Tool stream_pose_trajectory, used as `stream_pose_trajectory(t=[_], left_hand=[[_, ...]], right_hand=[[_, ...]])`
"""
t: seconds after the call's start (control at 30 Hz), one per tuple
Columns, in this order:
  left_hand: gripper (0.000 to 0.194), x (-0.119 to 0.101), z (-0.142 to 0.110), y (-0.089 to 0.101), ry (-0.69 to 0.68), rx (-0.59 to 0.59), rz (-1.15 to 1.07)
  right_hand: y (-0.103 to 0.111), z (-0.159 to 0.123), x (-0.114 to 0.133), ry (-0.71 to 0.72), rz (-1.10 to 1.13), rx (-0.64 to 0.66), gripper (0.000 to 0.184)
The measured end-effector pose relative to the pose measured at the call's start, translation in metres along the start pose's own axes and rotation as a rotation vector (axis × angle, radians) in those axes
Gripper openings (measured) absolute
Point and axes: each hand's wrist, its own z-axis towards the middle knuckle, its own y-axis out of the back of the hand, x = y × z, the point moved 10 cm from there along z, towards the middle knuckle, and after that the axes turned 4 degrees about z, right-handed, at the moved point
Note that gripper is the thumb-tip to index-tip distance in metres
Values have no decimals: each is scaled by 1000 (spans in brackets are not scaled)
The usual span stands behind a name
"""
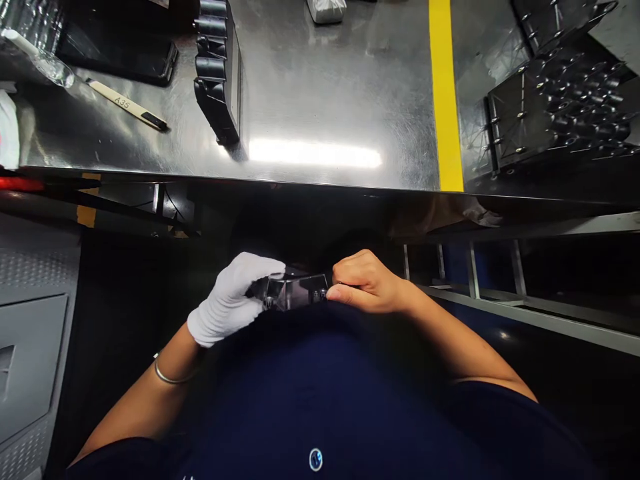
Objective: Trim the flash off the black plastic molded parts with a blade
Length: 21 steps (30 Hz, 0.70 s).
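Note:
Both hands hold a small glossy black plastic part [295, 291] close to my body, below the edge of the steel table [320, 100]. My left hand [230, 300], in a white glove, grips the part's left end with curled fingers. My bare right hand [367, 281] is closed on its right end, thumb and fingertips pinched against it. A thin metal bangle [170, 377] sits on my left wrist.
On the table stand a black ribbed plastic part [217, 67], a flat black tray [120, 47], a white strip marked A35 [125, 105] and a clear bag [40, 47]. Stacked black moulded parts [555, 107] lie right of a yellow line [447, 93]. A grey cabinet [30, 333] stands at left.

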Motion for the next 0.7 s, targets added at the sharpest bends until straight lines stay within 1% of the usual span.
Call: stream_pose_trajectory(t=[0.07, 0.13, 0.2, 0.3, 0.37, 0.57, 0.7], left_hand=[[32, 20, -4, -4, 195, 46, -78], [48, 41, -12, -14, 411, 133, -215], [60, 51, -19, -25, 541, 219, -343], [59, 53, -20, -34, 598, 306, -424], [58, 52, -18, -36, 605, 319, -449], [63, 55, -20, -40, 633, 287, -522], [62, 60, -22, -42, 659, 230, -581]], right_hand=[[4, 2, 6, 52, -44, -39, 51], [9, 6, 14, 122, -135, -95, 49], [10, 11, 22, 187, -237, -120, 51], [3, 19, 29, 240, -316, -68, 54], [0, 21, 32, 262, -330, -43, 56], [-5, 21, 29, 242, -375, -34, 61], [-4, 19, 30, 268, -452, -108, 59]])
